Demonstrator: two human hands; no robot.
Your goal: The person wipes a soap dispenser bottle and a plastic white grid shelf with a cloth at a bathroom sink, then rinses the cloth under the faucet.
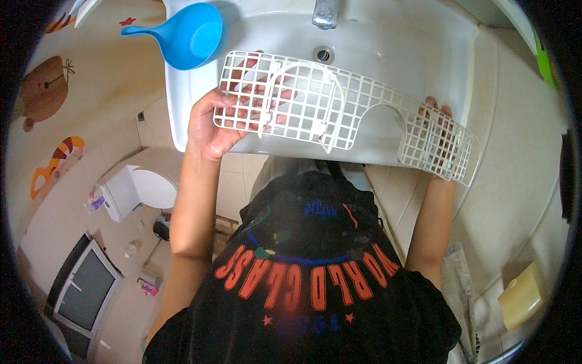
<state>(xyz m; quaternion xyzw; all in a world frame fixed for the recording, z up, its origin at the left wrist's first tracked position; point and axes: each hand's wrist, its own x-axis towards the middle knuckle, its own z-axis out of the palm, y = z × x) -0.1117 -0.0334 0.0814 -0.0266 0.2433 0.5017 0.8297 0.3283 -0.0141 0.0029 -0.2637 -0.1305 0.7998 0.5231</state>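
Note:
A white plastic grid rack (pixel 338 107) spans between my two hands above the front of the washbasin. It has an arched cut-out along its near edge and curved white loops lying against its face. My left hand (pixel 205 125) grips the left end, thumb on the upper side and fingers spread underneath, seen through the openings. At the right end, my right hand (pixel 431 104) supports the rack from behind, its fingertips showing past the far edge and the rest partly hidden by the mesh. The skin of my left hand looks wet.
The white washbasin (pixel 386 34) has a metal faucet (pixel 325 13) above its drain (pixel 323 55). A blue plastic dipper (pixel 193 36) rests on the basin's left rim. A white toilet (pixel 152 186) stands at left, a window (pixel 88 284) lower down. Tiled wall runs along the right.

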